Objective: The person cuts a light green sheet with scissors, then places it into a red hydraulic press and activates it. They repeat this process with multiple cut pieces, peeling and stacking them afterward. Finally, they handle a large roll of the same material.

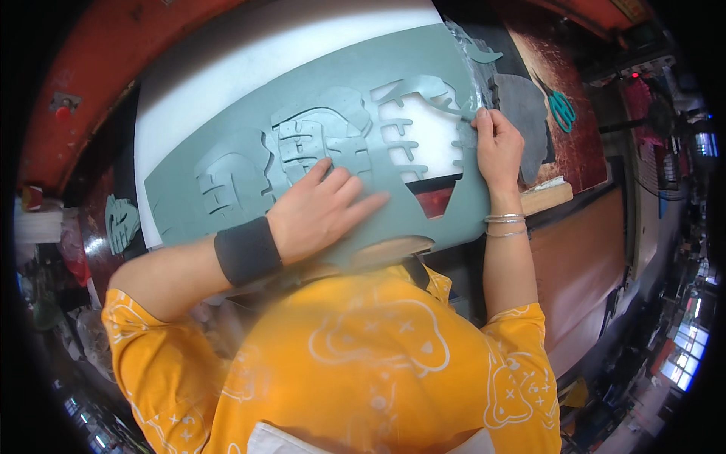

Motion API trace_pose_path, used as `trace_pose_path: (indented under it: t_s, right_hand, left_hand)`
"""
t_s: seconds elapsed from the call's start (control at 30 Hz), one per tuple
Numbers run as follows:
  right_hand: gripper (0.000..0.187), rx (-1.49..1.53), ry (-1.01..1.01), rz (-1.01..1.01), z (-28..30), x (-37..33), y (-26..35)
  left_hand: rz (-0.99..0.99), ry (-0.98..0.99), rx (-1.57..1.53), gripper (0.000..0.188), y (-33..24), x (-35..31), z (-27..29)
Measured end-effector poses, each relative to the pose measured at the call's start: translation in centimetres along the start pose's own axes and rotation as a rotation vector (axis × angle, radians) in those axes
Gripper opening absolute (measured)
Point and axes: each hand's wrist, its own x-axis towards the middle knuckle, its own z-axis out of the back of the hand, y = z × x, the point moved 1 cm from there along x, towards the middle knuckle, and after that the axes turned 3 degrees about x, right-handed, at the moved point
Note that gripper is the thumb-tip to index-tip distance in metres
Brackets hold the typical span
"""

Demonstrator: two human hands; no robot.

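Note:
A large grey-green sheet [204,163] with cut-out shapes lies over a white board [219,64]. My left hand [321,208] rests on the sheet with its fingers apart, beside a cluster of cut pieces [306,140] that still sit in their outlines. At the sheet's right edge, my right hand [499,147] pinches the thin green border between thumb and fingers. Between the hands is a large opening [420,125] where the white board shows through, with narrow green tabs along its sides. A curled strip [427,87] spans the opening's top.
Teal-handled scissors [561,111] lie on the worn red surface at the right. Near them are a dark grey sheet piece [522,113], clear plastic film [473,64] and a wooden block [548,197]. A red machine frame [76,68] rises at the left, with green cut pieces [121,223] below it.

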Motion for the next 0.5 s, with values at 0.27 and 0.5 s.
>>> trace_pose_path:
  t_s: [0.27, 0.5]
  right_hand:
    - [0.033, 0.002, 0.021, -0.05, 0.1, -0.3, -0.3]
    - [0.014, -0.079, -0.323, 0.36, 0.6, -0.1, 5.2]
  left_hand:
    - [-0.174, -0.172, -0.244, 0.05, 2.2, 0.0, 0.9]
    - [0.945, -0.911, -1.59, 0.044, 7.7, 0.4, 2.1]
